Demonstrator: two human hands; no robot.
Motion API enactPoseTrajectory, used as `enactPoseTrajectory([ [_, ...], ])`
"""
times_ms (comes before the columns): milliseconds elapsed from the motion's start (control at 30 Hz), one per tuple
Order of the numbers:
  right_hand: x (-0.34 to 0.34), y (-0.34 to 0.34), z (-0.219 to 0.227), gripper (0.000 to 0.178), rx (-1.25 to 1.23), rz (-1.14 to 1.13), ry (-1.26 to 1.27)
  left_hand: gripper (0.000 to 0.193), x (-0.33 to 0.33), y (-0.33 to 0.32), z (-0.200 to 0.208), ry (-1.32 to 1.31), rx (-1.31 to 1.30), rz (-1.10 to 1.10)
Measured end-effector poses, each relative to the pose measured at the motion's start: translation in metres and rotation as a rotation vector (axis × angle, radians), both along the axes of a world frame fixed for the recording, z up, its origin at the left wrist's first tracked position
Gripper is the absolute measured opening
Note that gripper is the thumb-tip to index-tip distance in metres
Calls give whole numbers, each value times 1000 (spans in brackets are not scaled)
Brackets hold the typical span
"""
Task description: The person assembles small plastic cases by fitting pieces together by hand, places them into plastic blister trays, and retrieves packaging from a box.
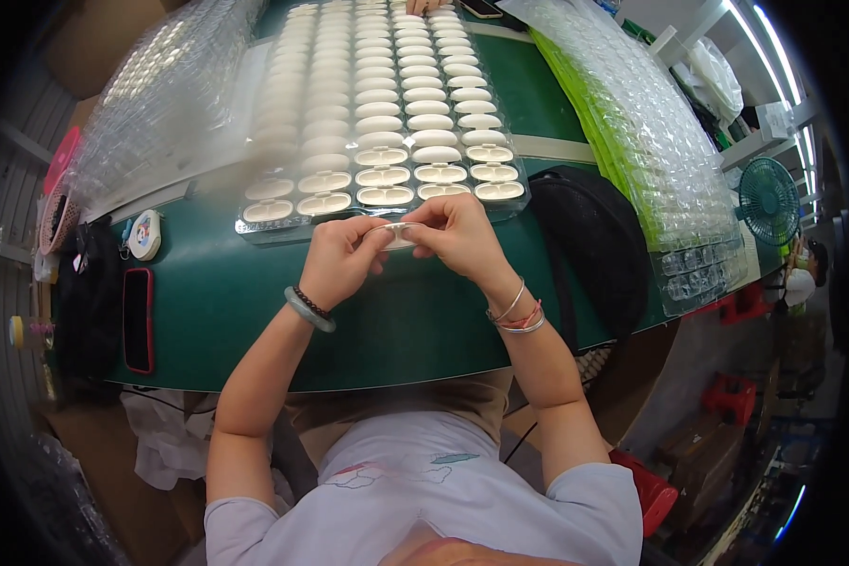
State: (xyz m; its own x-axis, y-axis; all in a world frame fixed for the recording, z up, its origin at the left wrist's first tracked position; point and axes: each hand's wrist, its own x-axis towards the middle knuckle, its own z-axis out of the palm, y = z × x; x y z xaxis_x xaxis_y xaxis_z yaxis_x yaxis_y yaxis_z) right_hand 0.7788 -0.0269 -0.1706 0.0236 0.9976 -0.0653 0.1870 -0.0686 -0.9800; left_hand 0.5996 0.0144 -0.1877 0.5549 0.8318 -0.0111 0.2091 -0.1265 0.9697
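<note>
My left hand [342,257] and my right hand [456,238] meet in front of me, just off the near edge of a clear plastic tray [297,232]. Between the thumbs and fingertips of both is a small cream earbud case [400,238], mostly covered by the fingers. Rows of similar oval cream cases fill the tray. Those farther back look closed, like the case [378,124]. Nearer ones stand with lids up and paired hollows showing, such as the open case [385,195].
A red-edged phone [138,321] and a small round white case [145,235] lie on the green table [387,325] at left. A black bag [590,250] sits right of the tray. Stacked clear trays [632,123] stand beyond it. Another person's hand [424,6] touches the tray's far end.
</note>
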Motion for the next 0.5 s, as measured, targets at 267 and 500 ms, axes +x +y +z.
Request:
enactPoseTrajectory([
  [267,0,4,2,17,-6,39,193,21,0,6,-1,-152,-139,23],
  [500,1,3,-7,17,-36,48,106,21,0,2,-2,-87,-169,29],
])
